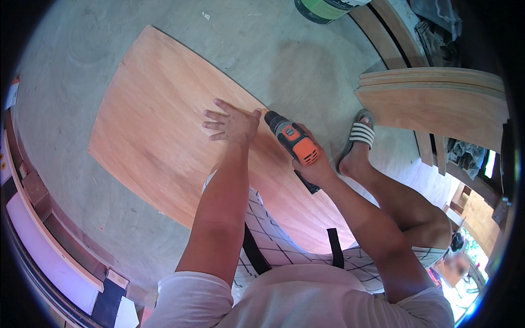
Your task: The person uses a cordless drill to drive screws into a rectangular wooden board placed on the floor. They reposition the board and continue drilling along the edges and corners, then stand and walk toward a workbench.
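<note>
A broad plywood panel [164, 119] lies before me on the concrete floor. My right hand [318, 166] grips an orange and black cordless drill [296, 141] by its handle. The drill's chuck points at the panel's far right edge, close to my left thumb. My left hand [238, 123] is spread on the panel near that edge, fingers apart. A small orange-tan tip [265, 110] shows between chuck and thumb; whether it is a bit or something else I cannot tell.
My sandalled foot [361, 131] rests right of the drill. Stacked plywood sheets [434, 102] stand beyond it. A green and black bucket [324, 10] sits at the top. Wooden framing with pale panels [49, 246] runs along the left. Another person [453, 266] is at far right.
</note>
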A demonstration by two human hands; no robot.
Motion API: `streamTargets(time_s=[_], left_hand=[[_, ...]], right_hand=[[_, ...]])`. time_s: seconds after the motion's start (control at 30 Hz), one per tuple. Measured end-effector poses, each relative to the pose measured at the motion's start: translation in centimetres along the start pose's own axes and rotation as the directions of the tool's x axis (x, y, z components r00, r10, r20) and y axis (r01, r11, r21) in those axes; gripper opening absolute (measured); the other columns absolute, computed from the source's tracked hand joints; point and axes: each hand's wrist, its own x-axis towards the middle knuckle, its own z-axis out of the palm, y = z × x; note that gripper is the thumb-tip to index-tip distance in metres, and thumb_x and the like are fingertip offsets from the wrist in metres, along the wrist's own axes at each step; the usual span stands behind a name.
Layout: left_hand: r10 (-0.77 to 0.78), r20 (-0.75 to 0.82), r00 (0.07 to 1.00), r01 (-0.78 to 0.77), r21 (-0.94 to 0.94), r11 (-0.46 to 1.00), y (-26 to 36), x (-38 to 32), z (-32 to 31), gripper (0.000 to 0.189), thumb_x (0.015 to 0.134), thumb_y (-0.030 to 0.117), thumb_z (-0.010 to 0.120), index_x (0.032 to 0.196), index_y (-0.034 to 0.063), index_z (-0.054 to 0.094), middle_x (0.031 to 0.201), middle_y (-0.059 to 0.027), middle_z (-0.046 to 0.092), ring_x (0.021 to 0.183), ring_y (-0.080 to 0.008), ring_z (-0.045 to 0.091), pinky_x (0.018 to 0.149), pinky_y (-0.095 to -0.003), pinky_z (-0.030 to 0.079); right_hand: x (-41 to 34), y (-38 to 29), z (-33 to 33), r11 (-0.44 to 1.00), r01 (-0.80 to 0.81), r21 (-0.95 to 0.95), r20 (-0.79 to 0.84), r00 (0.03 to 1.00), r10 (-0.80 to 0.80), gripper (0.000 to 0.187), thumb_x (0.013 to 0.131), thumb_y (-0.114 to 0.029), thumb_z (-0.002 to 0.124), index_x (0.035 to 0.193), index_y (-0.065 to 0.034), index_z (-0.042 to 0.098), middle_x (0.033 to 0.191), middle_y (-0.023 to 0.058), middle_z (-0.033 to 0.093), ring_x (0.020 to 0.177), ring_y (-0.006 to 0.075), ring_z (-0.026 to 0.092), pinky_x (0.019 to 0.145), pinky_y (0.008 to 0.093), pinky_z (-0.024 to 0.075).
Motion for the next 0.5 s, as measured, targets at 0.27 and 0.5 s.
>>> streamTargets(time_s=[0.27, 0.5], left_hand=[[-0.005, -0.003, 1.0, 0.006, 0.027, 1.0, 0.06, 0.1, 0.03, 0.141, 0.084, 0.063, 0.077, 0.164, 0.0049, -0.022, 0.165, -0.0407, -0.026, 0.15, -0.0655, -0.022, 0.114, -0.083, -0.001], [-0.017, -0.002, 1.0, 0.018, 0.025, 1.0, 0.35, -0.19, 0.02, 0.14, 0.084, 0.062, 0.077, 0.165, 0.0056, -0.022, 0.165, -0.0391, -0.027, 0.15, -0.0653, -0.023, 0.115, -0.0827, -0.002]], right_hand=[[0.01, 0.08, 0.08, 0.998, 0.023, 0.053, -0.013, 1.0, -0.022, 0.09, 0.087, -0.016, 0.079, 0.163, -0.0207, 0.03, 0.147, 0.0131, 0.061, 0.135, 0.0296, 0.062, 0.112, 0.0402, 0.0503], [0.02, -0.67, -0.05, 0.994, -0.047, 0.095, 0.01, 0.999, 0.047, 0.093, 0.08, -0.006, 0.072, 0.163, -0.0143, 0.031, 0.147, 0.0145, 0.059, 0.135, 0.0281, 0.06, 0.113, 0.0374, 0.0468]])
